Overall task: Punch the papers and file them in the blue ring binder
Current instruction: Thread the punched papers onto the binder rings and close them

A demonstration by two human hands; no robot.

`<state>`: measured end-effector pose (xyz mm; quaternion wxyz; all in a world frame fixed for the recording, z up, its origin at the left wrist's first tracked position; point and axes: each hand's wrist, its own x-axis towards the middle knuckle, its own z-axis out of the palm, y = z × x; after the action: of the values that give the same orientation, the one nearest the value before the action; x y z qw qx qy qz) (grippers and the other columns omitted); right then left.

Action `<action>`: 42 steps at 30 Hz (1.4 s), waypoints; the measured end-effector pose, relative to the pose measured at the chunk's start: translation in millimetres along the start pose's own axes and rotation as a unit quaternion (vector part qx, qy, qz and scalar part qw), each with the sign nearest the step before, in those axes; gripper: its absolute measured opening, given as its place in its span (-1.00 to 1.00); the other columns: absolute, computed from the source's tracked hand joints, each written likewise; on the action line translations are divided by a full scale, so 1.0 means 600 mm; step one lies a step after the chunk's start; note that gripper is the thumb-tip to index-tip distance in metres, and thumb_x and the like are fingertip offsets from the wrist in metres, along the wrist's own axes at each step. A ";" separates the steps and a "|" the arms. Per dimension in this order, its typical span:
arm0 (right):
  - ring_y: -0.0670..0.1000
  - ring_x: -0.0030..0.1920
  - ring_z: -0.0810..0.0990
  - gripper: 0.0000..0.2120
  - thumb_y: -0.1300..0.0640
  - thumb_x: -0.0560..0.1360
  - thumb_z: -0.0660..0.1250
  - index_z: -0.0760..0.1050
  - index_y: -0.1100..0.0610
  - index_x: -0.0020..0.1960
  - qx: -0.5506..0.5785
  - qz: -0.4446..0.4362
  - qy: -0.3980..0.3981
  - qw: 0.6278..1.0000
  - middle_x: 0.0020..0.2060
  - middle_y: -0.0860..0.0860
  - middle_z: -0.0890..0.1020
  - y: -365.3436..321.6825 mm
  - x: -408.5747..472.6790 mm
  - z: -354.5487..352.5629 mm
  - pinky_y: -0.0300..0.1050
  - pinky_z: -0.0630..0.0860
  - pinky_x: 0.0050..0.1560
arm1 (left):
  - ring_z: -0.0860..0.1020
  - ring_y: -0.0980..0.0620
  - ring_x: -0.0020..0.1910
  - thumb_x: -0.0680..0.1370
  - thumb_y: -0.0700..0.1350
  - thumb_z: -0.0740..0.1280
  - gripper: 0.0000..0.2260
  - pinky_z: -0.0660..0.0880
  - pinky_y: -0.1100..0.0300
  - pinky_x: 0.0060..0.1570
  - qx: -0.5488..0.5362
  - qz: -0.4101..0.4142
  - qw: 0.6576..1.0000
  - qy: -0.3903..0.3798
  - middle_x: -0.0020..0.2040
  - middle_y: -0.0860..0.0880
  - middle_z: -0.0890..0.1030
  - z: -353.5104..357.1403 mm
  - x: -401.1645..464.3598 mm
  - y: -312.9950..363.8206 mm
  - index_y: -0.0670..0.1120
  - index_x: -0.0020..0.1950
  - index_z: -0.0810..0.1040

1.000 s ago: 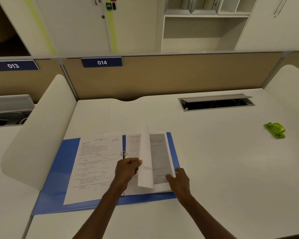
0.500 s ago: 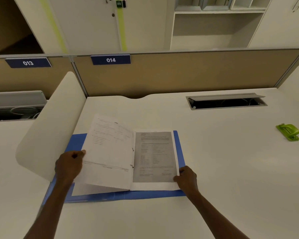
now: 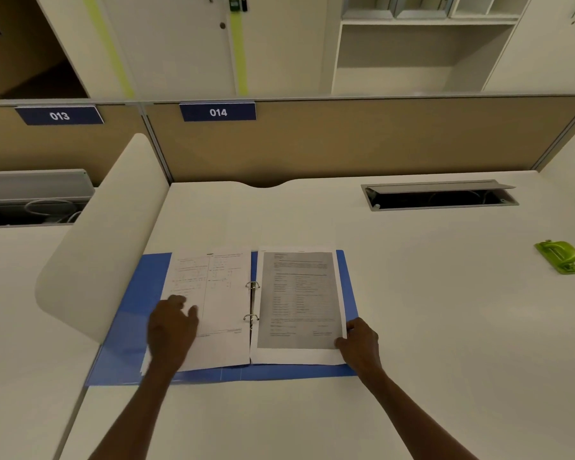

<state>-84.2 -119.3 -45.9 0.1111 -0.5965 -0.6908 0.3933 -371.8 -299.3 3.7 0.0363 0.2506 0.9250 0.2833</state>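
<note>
Blue ring binder [image 3: 130,313] is looking like glossy plastic with shiny metal rings [image 3: 252,302], holding matte paper sheets [image 3: 299,303], desk [image 3: 412,310] staying smooth matte white.

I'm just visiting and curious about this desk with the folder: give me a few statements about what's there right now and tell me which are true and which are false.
1. The blue ring binder lies open on the desk. True.
2. The left hand rests flat on the left-hand page. True.
3. The green hole punch sits on top of the papers. False: it sits on the desk far to the right, apart from the binder.
4. The right hand holds the hole punch. False: it touches the lower right corner of the grey-printed page.
5. The desk label above the binder reads 014. True.
</note>
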 end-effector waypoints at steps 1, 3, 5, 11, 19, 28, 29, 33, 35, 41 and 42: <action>-0.04 -0.13 0.51 -0.81 0.25 0.47 0.38 0.38 0.16 0.00 0.000 -0.001 0.001 1.000 -0.17 -0.04 0.48 -0.001 -0.002 0.001 -0.44 0.34 -0.38 | 0.58 -0.10 -0.05 0.49 -0.13 0.39 -0.77 0.49 0.06 -0.04 -0.022 0.035 0.999 -0.005 -0.04 -0.15 0.63 0.010 -0.015 0.023 -0.19 0.10 0.57; -0.04 -0.13 0.52 -0.81 0.25 0.47 0.38 0.39 0.16 0.00 -0.001 -0.005 0.005 1.000 -0.18 -0.05 0.49 -0.001 -0.004 0.002 -0.44 0.34 -0.40 | 0.58 0.02 -0.09 0.50 -0.14 0.38 -0.81 0.49 0.21 -0.06 -0.072 0.087 0.993 -0.026 -0.05 -0.09 0.64 0.031 -0.045 0.070 -0.15 0.08 0.58; -0.04 -0.12 0.52 -0.82 0.25 0.47 0.38 0.41 0.19 0.01 -0.003 -0.006 0.008 1.000 -0.16 -0.04 0.50 -0.001 -0.006 0.003 -0.45 0.35 -0.35 | 0.58 0.10 -0.12 0.51 -0.15 0.38 -0.85 0.47 0.33 -0.10 -0.122 0.107 0.984 -0.068 -0.08 -0.03 0.65 0.054 -0.072 0.109 -0.13 0.05 0.60; -0.02 -0.15 0.54 -0.83 0.19 0.47 0.38 0.43 0.24 -0.02 0.012 0.003 0.008 1.000 -0.19 -0.01 0.52 -0.013 -0.017 -0.003 -0.45 0.35 -0.34 | 0.57 0.08 0.00 0.50 -0.08 0.39 -0.77 0.54 0.22 0.07 -0.170 0.093 0.955 -0.226 0.06 -0.03 0.62 0.122 -0.121 0.169 -0.11 0.12 0.55; -0.08 -0.03 0.56 -0.62 0.07 0.47 0.39 0.41 0.10 0.24 0.040 -0.085 -0.015 0.995 0.01 -0.07 0.57 -0.049 -0.055 -0.008 -0.43 0.46 -0.17 | 0.49 0.08 0.02 0.58 0.08 0.22 -0.73 0.51 0.24 0.02 -0.109 0.081 0.950 -0.282 0.14 -0.04 0.59 0.143 -0.127 0.199 -0.09 0.10 0.54; 0.27 0.52 -0.29 0.00 -0.24 0.40 0.39 -0.23 -0.09 0.55 -0.158 -0.085 -0.199 0.963 0.55 0.09 -0.21 -0.055 -0.082 0.049 0.33 -0.14 0.46 | 0.45 -0.01 0.00 0.44 0.32 0.26 -0.50 0.40 0.12 0.03 -0.148 -0.034 0.937 -0.316 0.00 0.03 0.51 0.128 -0.115 0.244 -0.02 0.19 0.41; 0.29 0.51 -0.31 0.00 -0.25 0.39 0.40 -0.24 -0.14 0.54 -0.160 -0.092 -0.202 0.962 0.55 0.08 -0.24 -0.054 -0.083 0.050 0.36 -0.14 0.44 | 0.46 -0.02 0.02 0.43 0.31 0.29 -0.49 0.42 0.10 0.05 -0.160 -0.042 0.935 -0.313 0.02 0.02 0.52 0.125 -0.113 0.244 -0.01 0.20 0.41; 0.30 0.50 -0.31 -0.01 -0.18 0.40 0.43 -0.23 -0.20 0.53 -0.182 -0.099 -0.232 0.950 0.54 0.06 -0.28 -0.056 -0.082 0.040 0.37 -0.10 0.44 | 0.50 0.00 -0.03 0.50 0.07 0.34 -0.67 0.45 0.13 0.04 -0.143 -0.044 0.949 -0.279 0.02 -0.03 0.57 0.117 -0.104 0.232 -0.10 0.17 0.50; 0.28 0.53 -0.23 -0.13 -0.08 0.44 0.42 -0.07 -0.11 0.54 -0.183 -0.105 -0.234 0.949 0.55 0.06 -0.18 -0.054 -0.079 0.026 0.30 -0.04 0.47 | 0.53 0.02 -0.11 0.53 -0.02 0.32 -0.76 0.45 0.21 -0.11 -0.120 -0.029 0.961 -0.247 0.03 -0.09 0.64 0.113 -0.097 0.221 -0.16 0.07 0.59; 0.10 0.28 0.34 -0.66 -0.03 0.55 0.24 0.38 0.17 0.21 -0.169 -0.088 -0.034 0.981 0.26 0.13 0.34 -0.038 -0.063 0.003 -0.14 0.35 0.27 | 0.57 0.05 -0.30 0.50 -0.03 0.38 -0.79 0.43 0.25 -0.31 -0.144 -0.026 0.971 -0.192 -0.20 -0.09 0.67 0.074 -0.071 0.191 -0.14 -0.22 0.61; 0.10 0.25 0.34 -0.64 -0.08 0.55 0.24 0.37 0.17 0.18 -0.178 -0.079 -0.013 0.981 0.23 0.14 0.34 -0.034 -0.061 0.003 -0.13 0.38 0.24 | 0.57 0.04 -0.32 0.50 -0.03 0.39 -0.79 0.43 0.25 -0.33 -0.148 -0.024 0.972 -0.183 -0.24 -0.08 0.66 0.062 -0.067 0.186 -0.15 -0.25 0.60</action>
<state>-90.7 -153.1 -21.7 0.0251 -0.5451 -0.7960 0.2621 -279.5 -220.3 30.4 0.2487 0.2675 0.8561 0.3656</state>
